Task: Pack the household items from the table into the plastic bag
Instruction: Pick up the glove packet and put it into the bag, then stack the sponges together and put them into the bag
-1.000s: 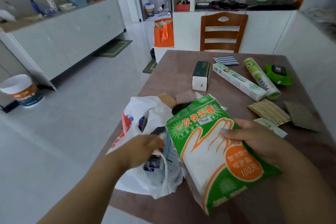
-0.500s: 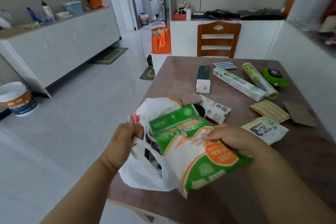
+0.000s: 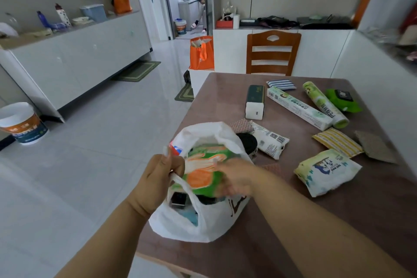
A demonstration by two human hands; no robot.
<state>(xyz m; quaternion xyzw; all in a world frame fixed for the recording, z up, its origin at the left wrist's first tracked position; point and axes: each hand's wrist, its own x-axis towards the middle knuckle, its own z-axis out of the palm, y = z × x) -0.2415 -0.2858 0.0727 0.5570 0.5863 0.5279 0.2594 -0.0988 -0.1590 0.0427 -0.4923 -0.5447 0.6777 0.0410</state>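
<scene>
Hands were busy at the white plastic bag point(image 3: 180, 225), which sat on the near left part of the brown worktop point(image 3: 338, 221). The left hand point(image 3: 155, 183) had its fingers point(image 3: 168, 166) curled tight round the bag's handle and held the mouth up. The right hand point(image 3: 234, 179) lay on a green and orange glove pack point(image 3: 203, 165), which was partly inside the bag's mouth; this hand was blurry, so I could not tell if its fingers gripped the pack or just pushed it. More things lay on the worktop to the right of the bag: a white wipes pack point(image 3: 327, 170) near the right arm, a small white packet point(image 3: 269, 141) just beside the bag, a yellow striped cloth point(image 3: 337, 141), a long white box point(image 3: 297, 107) next to a green roll point(image 3: 325, 104), and a dark green box point(image 3: 255, 101). A wooden chair point(image 3: 273, 52) stood at the far end.
</scene>
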